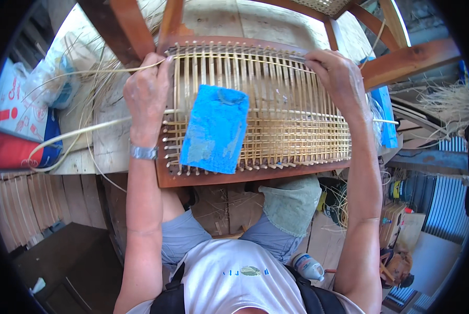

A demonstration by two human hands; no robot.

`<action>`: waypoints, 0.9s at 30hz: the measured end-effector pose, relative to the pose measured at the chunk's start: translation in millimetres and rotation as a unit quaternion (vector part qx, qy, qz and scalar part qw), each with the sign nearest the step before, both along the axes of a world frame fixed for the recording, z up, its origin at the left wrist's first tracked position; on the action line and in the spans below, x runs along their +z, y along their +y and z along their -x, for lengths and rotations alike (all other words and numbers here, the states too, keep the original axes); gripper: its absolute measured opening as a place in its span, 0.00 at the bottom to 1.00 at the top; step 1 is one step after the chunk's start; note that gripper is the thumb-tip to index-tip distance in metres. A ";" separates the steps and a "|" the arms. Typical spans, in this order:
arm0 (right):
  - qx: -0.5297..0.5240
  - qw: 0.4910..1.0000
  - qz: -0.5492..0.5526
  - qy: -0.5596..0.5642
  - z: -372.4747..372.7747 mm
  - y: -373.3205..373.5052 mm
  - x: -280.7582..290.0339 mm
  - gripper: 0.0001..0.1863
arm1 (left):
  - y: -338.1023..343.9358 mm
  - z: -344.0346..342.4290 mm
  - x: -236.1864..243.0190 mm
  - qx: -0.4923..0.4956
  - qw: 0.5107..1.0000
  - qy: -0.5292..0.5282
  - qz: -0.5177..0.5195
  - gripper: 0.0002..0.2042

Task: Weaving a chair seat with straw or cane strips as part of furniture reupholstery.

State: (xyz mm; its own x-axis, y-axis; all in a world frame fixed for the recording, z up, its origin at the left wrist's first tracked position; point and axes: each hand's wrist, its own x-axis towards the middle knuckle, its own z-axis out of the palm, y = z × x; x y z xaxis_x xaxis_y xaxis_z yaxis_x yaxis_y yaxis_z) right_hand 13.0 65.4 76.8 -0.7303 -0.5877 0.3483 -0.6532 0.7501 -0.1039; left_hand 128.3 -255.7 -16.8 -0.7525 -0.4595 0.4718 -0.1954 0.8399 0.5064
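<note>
A wooden frame (255, 178) holds pale cane strands (297, 134), woven into a grid along the lower part, with upright strands above. My left hand (146, 99) pinches a long thin cane strand (103, 70) at the frame's top left corner. My right hand (341, 86) is closed at the top right, gripping near that crosswise strand; a greyish strip there is too small to make out. A flat blue block (214, 128) with grey patches lies on the weave. A thicker white cane (87, 129) passes across the frame and loops out to the left.
Wooden legs and rails (402, 64) stand around the pale worktable (108, 157). Plastic bags (22, 99) and loose cane lie at left. A blue object (387, 136) sits at right. A green cloth (292, 204) covers my knee; a white bottle (307, 267) is on the floor.
</note>
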 end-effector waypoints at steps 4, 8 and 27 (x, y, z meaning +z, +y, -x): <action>-0.088 0.995 0.047 -0.015 -5.8 46.8 17.5 0.08 | 3.7 -21.5 30.0 -0.033 0.998 -0.042 -0.046 0.14; -0.132 0.989 0.053 -0.030 -21.2 95.5 14.5 0.08 | 18.2 -39.1 94.0 -0.028 0.980 -0.185 -0.067 0.14; -0.152 0.974 0.145 -0.079 -86.6 181.7 -31.6 0.08 | 313.4 241.7 12.0 -0.586 0.797 0.037 0.142 0.11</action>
